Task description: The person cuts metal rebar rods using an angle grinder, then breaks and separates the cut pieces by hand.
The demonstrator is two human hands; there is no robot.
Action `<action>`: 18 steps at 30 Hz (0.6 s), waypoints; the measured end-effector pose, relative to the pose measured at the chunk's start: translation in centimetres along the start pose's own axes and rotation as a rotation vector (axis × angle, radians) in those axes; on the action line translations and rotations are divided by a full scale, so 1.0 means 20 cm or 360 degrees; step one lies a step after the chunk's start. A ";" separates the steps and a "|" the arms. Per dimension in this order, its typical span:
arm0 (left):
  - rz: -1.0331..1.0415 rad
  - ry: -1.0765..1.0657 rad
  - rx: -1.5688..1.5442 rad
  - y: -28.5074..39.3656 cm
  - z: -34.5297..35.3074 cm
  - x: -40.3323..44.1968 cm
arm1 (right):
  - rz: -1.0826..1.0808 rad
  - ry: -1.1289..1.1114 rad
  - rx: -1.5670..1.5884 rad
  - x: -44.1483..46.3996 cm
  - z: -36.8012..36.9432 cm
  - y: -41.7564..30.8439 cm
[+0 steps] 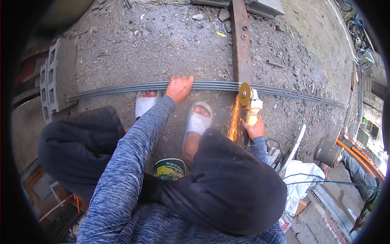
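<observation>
A bundle of long thin steel bars (138, 86) lies crosswise in front of my feet, over a rusty steel beam (240, 40). My left hand (179, 88) is closed around the bundle, left of the beam. Held in my right hand (255, 129) is an angle grinder (252, 110) with its yellow disc (244, 94) upright against the bars, just at the beam's right edge. Orange sparks (234, 122) spray from the disc back toward my right knee. The fingers of my right hand are partly hidden by the grinder body.
Hollow concrete blocks (63, 75) stand at the left, by the bars' end. A paint bucket (170, 168) sits between my legs. At the right are a white plastic bag (300, 179), a dark cylindrical object (328, 153), green cords and orange hoses (359, 156). Gravel covers the ground.
</observation>
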State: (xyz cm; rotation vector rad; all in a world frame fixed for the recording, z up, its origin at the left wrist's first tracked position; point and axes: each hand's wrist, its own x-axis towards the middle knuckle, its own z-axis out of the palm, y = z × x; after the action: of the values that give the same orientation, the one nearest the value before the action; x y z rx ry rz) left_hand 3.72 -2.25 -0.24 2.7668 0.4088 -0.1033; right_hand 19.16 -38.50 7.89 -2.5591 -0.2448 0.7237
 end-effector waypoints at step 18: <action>-0.0026 0.0025 0.0011 0.01 0.02 0.00 | -0.0061 -0.0024 0.0107 0.15 -0.02 -0.11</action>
State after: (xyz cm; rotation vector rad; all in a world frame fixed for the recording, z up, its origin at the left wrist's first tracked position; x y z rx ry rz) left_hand 3.77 -2.48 -0.53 2.7730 0.4362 -0.0871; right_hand 21.80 -35.81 7.90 -2.4797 -0.2689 0.7249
